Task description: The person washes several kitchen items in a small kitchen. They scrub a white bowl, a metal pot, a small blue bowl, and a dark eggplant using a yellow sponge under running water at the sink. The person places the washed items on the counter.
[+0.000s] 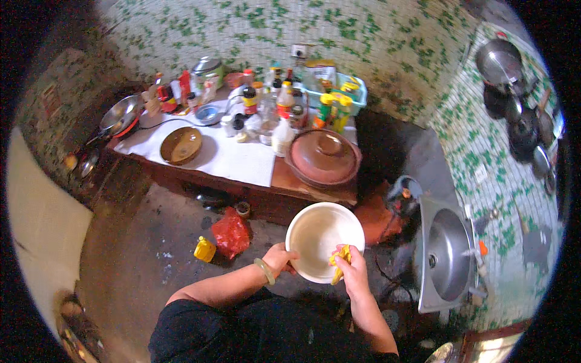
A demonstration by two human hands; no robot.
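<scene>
A large cream-coloured bowl is held up in front of me, between the table's front edge and my body. My left hand grips its lower left rim, thumb on the inside, a bangle at the wrist. In my right hand is a bunched yellow cloth, pressed at the lower right rim. The bowl's inside looks bare. A brown bowl rests on the white cloth covering the table, and a lidded brown clay pot sits at the table's right end.
Bottles and jars crowd the table's back, beside a light blue basket. A steel sink stands to my right. On the floor lie a red plastic bag and a yellow container. Pans hang on the right wall.
</scene>
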